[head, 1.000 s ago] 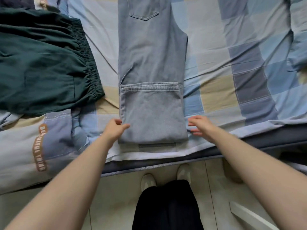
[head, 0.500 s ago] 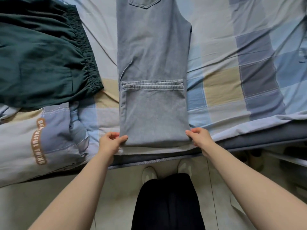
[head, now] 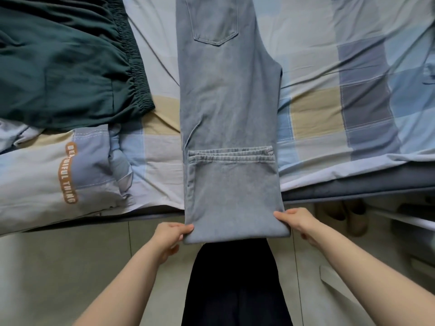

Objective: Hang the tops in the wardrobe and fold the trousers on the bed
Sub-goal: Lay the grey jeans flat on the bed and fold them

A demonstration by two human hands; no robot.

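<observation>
Light blue jeans point(head: 228, 109) lie lengthwise down the middle of the bed point(head: 329, 107), legs together, back pocket at the top. The leg ends are folded up, hems lying across the legs. My left hand point(head: 169, 234) pinches the folded end's left corner and my right hand point(head: 297, 220) pinches its right corner. That folded end is lifted past the bed's near edge, over the floor. Dark green trousers point(head: 61, 64) with an elastic waistband lie on the bed at the upper left.
A checked blue, beige and grey sheet covers the bed. A quilt point(head: 47, 175) with orange lettering bunches at the left near the edge. Below are a tiled floor point(head: 58, 267), my dark trouser legs and shoes point(head: 353, 217) under the bed at right.
Both hands went from resting beside the folded end to gripping its corners. They have pulled it toward me, off the bed's edge.
</observation>
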